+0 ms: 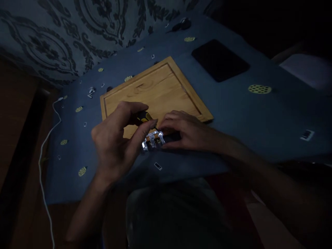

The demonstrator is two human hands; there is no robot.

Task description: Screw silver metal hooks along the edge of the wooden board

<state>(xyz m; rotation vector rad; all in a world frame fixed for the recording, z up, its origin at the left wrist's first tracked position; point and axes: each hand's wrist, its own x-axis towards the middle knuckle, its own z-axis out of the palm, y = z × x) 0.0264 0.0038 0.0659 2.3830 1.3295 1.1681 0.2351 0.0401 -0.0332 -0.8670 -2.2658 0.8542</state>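
My left hand point(116, 140) is closed on a screwdriver point(143, 117) with a black and yellow handle, its thumb and fingers round the grip. The screwdriver slants down to the right, its tip near a shiny metal bracket point(160, 137). Several such brackets sit along a small brown and dark part whose exact kind I cannot make out. My right hand point(185, 129) grips the right end of this part, fingers on top and thumb below. Both hands are at the near edge of a wooden cutting board point(155, 88).
A black flat tablet-like object point(220, 60) lies right of the board on the blue patterned tablecloth point(233, 114). Small metal pieces point(91, 92) lie to the left. A dark object point(183, 24) sits at the back. A white cable point(41, 152) runs down the left side.
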